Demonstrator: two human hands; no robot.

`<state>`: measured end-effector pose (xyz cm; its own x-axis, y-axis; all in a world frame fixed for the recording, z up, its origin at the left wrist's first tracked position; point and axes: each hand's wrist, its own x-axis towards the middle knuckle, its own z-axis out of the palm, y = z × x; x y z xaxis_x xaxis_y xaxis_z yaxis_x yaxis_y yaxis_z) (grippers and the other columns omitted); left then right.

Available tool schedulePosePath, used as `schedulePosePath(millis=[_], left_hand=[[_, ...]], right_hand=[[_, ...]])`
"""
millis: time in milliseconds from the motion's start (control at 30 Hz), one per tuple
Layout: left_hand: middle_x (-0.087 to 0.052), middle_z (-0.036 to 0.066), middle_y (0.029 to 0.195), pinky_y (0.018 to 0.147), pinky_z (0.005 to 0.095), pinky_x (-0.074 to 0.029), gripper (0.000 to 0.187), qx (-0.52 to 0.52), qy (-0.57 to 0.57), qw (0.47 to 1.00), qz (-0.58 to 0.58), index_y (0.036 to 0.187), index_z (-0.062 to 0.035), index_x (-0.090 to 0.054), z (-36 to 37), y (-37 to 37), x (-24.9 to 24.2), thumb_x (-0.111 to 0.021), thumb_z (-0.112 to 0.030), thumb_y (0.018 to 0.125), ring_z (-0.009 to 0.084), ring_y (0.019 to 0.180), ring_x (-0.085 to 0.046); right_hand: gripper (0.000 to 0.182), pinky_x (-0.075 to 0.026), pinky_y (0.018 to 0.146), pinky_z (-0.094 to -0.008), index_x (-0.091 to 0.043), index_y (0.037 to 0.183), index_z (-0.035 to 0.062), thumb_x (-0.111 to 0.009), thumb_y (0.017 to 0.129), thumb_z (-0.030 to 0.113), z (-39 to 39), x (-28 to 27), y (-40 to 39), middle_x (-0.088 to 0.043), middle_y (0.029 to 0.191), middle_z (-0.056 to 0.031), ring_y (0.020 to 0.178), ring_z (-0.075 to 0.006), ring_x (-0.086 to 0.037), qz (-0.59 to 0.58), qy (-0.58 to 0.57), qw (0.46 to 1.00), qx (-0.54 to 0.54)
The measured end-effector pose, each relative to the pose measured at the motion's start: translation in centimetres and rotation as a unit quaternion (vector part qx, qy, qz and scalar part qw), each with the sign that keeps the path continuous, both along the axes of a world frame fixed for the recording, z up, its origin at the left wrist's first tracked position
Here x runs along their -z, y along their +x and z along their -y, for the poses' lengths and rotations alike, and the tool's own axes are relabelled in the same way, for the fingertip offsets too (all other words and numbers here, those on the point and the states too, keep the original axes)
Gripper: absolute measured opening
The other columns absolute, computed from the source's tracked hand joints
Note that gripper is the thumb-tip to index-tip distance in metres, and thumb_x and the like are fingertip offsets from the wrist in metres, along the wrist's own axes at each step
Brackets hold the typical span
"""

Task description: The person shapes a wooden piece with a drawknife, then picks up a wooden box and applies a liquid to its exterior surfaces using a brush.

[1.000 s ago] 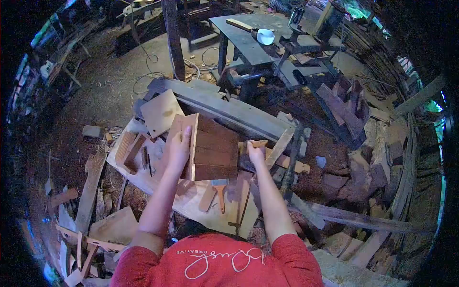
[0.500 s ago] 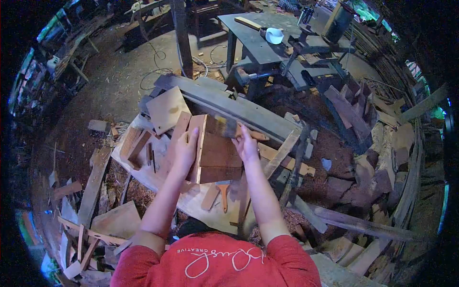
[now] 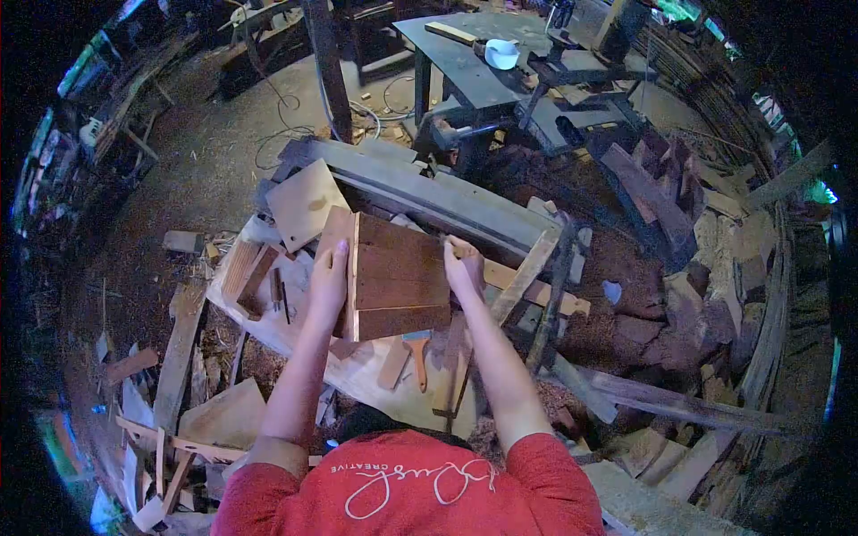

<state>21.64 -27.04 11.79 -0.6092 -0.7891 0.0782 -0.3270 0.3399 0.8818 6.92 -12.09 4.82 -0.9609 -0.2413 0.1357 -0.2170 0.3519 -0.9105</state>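
Both hands are working on the wooden box (image 3: 399,277) now, which is sitting on the low plank bench (image 3: 357,375) right in front of the person. The left hand (image 3: 327,279) is lying flat and open-fingered against the box's left side, pressing on the pale side board (image 3: 344,268). The right hand (image 3: 465,266) is curling at the box's right edge, and it appears to be closing around something small there, though the fisheye view is too coarse to say what, or how firmly it is gripping. The box is showing three dark slats across its top, lying slightly tilted toward the camera.

Just beside the box's near edge an orange-handled brush (image 3: 416,350) is lying on the bench, with a small wood offcut (image 3: 392,363) next to it. To the left a square plywood sheet (image 3: 306,204) is leaning near the box's far corner, and a slatted frame (image 3: 248,275) is resting well to the left. Farther back, a white bowl (image 3: 501,54) is sitting on a dark metal table (image 3: 456,62). Scrap timber is littering the ground all around.
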Motion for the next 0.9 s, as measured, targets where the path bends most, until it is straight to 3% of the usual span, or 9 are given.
schedulePosePath(millis=[100,200,267,433,500,633,700,733,900], left_hand=[[-0.052,0.017,0.065,0.061,0.0309,-0.037,0.042,0.005,0.021,1.0,-0.008,0.073,0.005,-0.05,0.2,-0.2,0.0,-0.037,-0.034,0.082,0.0182,0.062,-0.046],[-0.053,0.016,0.068,0.061,0.0307,-0.037,0.042,0.022,0.03,0.999,0.025,0.077,0.0044,-0.051,-0.1,-0.2,-0.8,-0.038,-0.035,0.081,0.0188,0.063,-0.047],[-0.053,0.017,0.068,0.062,0.0308,-0.037,0.042,0.019,0.034,0.999,0.021,0.077,0.0043,-0.051,-0.7,-0.3,-1.1,-0.038,-0.036,0.081,0.0197,0.063,-0.048],[-0.055,0.018,0.07,0.063,0.0307,-0.039,0.042,0.01,0.005,1.0,0.023,0.081,0.0043,-0.053,-1.4,-0.6,-2.0,-0.04,-0.036,0.08,0.0224,0.065,-0.052],[-0.054,0.018,0.069,0.062,0.0306,-0.038,0.043,-0.003,0.011,1.0,0.018,0.079,0.0049,-0.053,-0.4,-0.6,-0.4,-0.04,-0.036,0.08,0.0225,0.064,-0.051],[-0.054,0.019,0.069,0.062,0.03,-0.038,0.044,-0.014,0.038,0.999,0.003,0.078,0.0054,-0.054,0.2,0.1,0.1,-0.039,-0.036,0.081,0.0218,0.064,-0.05],[-0.054,0.019,0.069,0.063,0.0298,-0.038,0.045,0.004,0.071,0.997,-0.028,0.081,0.0056,-0.054,-0.2,0.1,0.0,-0.039,-0.037,0.08,0.0211,0.064,-0.05],[-0.054,0.019,0.069,0.063,0.0298,-0.038,0.045,0.007,0.073,0.997,-0.028,0.081,0.0056,-0.054,-1.0,-0.1,-1.0,-0.039,-0.037,0.08,0.0211,0.064,-0.05],[-0.052,0.021,0.065,0.06,0.0327,-0.038,0.046,0.013,0.0,0.998,0.056,0.076,0.0063,-0.051,-3.6,-1.3,-3.7,-0.043,-0.039,0.078,0.0238,0.063,-0.051]], right_hand=[[0.024,-0.044,0.067,-0.0274,-0.056,0.091,0.0024,-0.053,0.073,0.018,1.2,-2.8,0.4,-0.059,0.08,-0.0103,0.073,-0.0201,-0.057,-0.003,-0.015,0.997,-0.074],[0.024,-0.044,0.063,-0.026,-0.055,0.093,0.0035,-0.05,0.076,0.02,1.5,-6.8,1.3,-0.058,0.079,-0.0045,0.067,-0.015,-0.056,0.095,-0.205,0.95,-0.215],[0.024,-0.043,0.06,-0.0252,-0.054,0.096,0.0068,-0.048,0.078,0.023,1.5,-8.1,1.7,-0.056,0.08,0.0002,0.067,-0.0102,-0.054,0.283,-0.355,0.857,-0.243],[0.027,-0.043,0.063,-0.0251,-0.049,0.102,0.0117,-0.048,0.079,0.025,0.1,-0.6,2.2,-0.053,0.088,0.0001,0.076,-0.0107,-0.052,0.408,-0.439,0.77,-0.219],[0.026,-0.044,0.063,-0.0256,-0.05,0.1,0.0121,-0.048,0.078,0.027,-1.3,2.0,3.1,-0.053,0.088,-0.0003,0.074,-0.0118,-0.051,0.466,-0.449,0.759,-0.07],[0.028,-0.045,0.061,-0.0296,-0.055,0.091,0.0075,-0.052,0.075,0.03,-4.4,7.1,2.1,-0.054,0.084,-0.0026,0.07,-0.0139,-0.052,0.451,-0.352,0.82,0.038],[0.019,-0.044,0.056,-0.0265,-0.058,0.083,0.0089,-0.05,0.076,0.025,-5.4,10.7,0.6,-0.056,0.068,-0.0021,0.061,-0.0159,-0.054,0.297,-0.145,0.941,0.076],[0.019,-0.043,0.054,-0.0266,-0.06,0.078,0.0045,-0.051,0.075,0.021,-5.2,7.6,1.0,-0.057,0.061,-0.0045,0.055,-0.0153,-0.055,0.038,-0.054,0.996,0.065],[0.019,-0.042,0.056,-0.0245,-0.059,0.083,0.0026,-0.053,0.072,0.017,-1.7,-3.1,4.4,-0.059,0.07,-0.01,0.061,-0.0134,-0.056,-0.046,-0.011,0.999,-0.022]])
